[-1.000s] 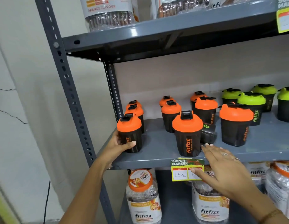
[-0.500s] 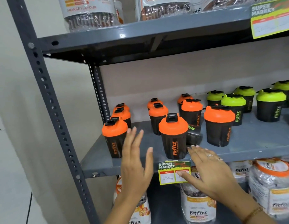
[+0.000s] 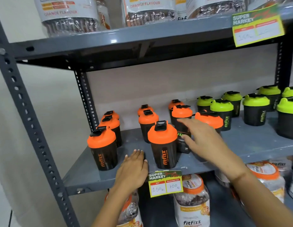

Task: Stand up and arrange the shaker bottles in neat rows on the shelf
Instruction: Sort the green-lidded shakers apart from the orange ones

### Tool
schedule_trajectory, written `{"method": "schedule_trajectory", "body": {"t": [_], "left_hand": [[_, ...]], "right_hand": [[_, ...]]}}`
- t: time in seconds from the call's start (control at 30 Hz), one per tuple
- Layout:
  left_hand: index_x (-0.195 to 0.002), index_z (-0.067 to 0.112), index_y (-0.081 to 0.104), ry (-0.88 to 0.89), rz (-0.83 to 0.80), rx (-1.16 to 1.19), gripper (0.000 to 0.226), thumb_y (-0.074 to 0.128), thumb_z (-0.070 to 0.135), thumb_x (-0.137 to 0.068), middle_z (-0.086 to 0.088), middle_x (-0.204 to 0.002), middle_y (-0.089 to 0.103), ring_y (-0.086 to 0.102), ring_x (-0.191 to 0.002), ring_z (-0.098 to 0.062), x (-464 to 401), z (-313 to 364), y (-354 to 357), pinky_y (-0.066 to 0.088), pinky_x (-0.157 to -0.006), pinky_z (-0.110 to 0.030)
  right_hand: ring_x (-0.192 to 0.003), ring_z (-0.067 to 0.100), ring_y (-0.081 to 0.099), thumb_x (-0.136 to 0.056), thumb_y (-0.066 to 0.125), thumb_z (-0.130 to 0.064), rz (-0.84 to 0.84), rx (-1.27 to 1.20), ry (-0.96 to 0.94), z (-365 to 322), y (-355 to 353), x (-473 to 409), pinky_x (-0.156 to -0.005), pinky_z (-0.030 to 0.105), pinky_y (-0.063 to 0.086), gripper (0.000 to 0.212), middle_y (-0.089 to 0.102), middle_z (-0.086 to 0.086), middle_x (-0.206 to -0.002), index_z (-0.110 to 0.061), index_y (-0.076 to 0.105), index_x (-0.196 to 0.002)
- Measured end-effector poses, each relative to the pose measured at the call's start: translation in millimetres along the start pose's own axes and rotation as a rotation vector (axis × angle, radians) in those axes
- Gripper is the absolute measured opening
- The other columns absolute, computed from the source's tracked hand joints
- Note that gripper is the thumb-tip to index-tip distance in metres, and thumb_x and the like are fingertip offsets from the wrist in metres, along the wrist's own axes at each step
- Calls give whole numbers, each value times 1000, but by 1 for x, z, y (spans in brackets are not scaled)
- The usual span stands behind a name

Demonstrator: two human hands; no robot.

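Note:
Several black shaker bottles with orange lids stand upright on the grey middle shelf, among them one at the front left and one at the front centre. Green-lidded shakers stand at the right. A black shaker lies on its side behind the front centre bottle, partly hidden. My left hand rests flat on the shelf between the two front bottles, holding nothing. My right hand hovers over the lying shaker, fingers spread, in front of an orange-lidded bottle.
A yellow-green price tag hangs from the shelf's front edge. Big clear jars with orange lids fill the shelf below, and more jars stand on the shelf above. A perforated grey post rises at the left.
My left hand let go of the front left bottle and came down flat on the shelf between the front bottles. My right hand rose from the shelf edge toward the lying shaker.

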State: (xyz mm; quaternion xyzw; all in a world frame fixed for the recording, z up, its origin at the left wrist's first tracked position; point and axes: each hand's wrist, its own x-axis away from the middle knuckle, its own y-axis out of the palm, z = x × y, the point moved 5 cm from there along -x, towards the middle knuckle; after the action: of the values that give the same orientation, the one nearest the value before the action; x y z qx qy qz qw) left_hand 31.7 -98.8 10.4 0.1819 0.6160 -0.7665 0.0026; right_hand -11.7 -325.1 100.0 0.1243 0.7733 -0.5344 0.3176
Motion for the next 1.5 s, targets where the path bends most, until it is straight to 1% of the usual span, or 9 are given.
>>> {"method": "schedule_trajectory", "body": {"t": [0.13, 0.23, 0.4, 0.6, 0.83, 1.0, 1.13, 1.27, 1.5], "left_hand": [[-154, 14, 19, -1, -87, -21, 56, 20, 36, -103, -4, -163, 16, 12, -150, -14, -4, -3, 4, 4, -121, -37], [-154, 14, 17, 9, -74, -53, 56, 18, 37, -103, -3, -163, 15, 11, -150, -13, -3, -2, 5, 5, -122, -36], [-154, 14, 17, 20, -58, -89, 56, 17, 35, -103, -2, -163, 16, 13, -150, -13, -1, -1, 4, 8, -122, -36], [-154, 13, 19, 20, -48, -88, 56, 17, 35, -103, -3, -162, 18, 15, -150, -13, 0, 1, 2, 9, -122, -36], [-154, 13, 19, 13, -52, -80, 56, 16, 35, -102, -4, -162, 18, 15, -150, -13, 1, 1, 3, 8, -122, -36], [-154, 13, 20, 18, -56, -74, 56, 17, 35, -102, -4, -162, 19, 15, -150, -14, 2, 3, 1, 8, -122, -36], [-153, 12, 20, 18, -46, -63, 56, 17, 34, -102, -4, -162, 19, 16, -150, -14, 3, 4, 0, 9, -122, -36], [-153, 13, 21, 17, -44, -65, 55, 18, 34, -102, -4, -162, 20, 16, -150, -15, 3, 4, 0, 9, -122, -37], [-153, 13, 21, 28, -45, -96, 55, 17, 32, -102, -4, -162, 20, 16, -150, -15, 0, 4, 1, 12, -122, -39]], "right_hand": [[-121, 33, 56, -77, 77, -12, -457, 205, 12, -10, 18, -52, -93, 43, 51, 58, 58, 12, -131, -13, 51, -128], [-117, 32, 60, -70, 88, -21, -713, 287, 12, -12, 32, -69, -87, 34, 51, 76, 62, 12, -130, -13, 51, -136], [-114, 28, 62, -68, 88, -38, -780, 301, -5, -7, 46, -78, -82, 30, 48, 82, 64, 8, -130, -20, 51, -139], [-103, 30, 62, -67, 86, -47, -679, 406, 19, -9, 47, -78, -80, 37, 51, 72, 64, 7, -124, -21, 59, -129], [-114, 33, 60, -69, 84, -41, -376, 477, 41, -14, 16, -83, -78, 38, 47, 59, 62, 9, -121, -13, 62, -117], [-116, 32, 59, -61, 87, -51, -220, 447, 78, -16, -16, -86, -83, 39, 47, 71, 61, 8, -120, -14, 59, -114], [-113, 34, 58, -61, 84, -55, 0, 288, 107, -9, -43, -79, -80, 39, 46, 77, 61, 9, -119, -13, 55, -119], [-122, 31, 53, -61, 84, -53, 235, -14, 181, 8, -71, -63, -96, 41, 44, 91, 57, 9, -130, -17, 48, -136], [-117, 27, 52, -58, 89, -45, 614, -268, 435, 77, -98, -12, -88, 34, 42, 87, 54, 10, -125, -13, 50, -129]]}}
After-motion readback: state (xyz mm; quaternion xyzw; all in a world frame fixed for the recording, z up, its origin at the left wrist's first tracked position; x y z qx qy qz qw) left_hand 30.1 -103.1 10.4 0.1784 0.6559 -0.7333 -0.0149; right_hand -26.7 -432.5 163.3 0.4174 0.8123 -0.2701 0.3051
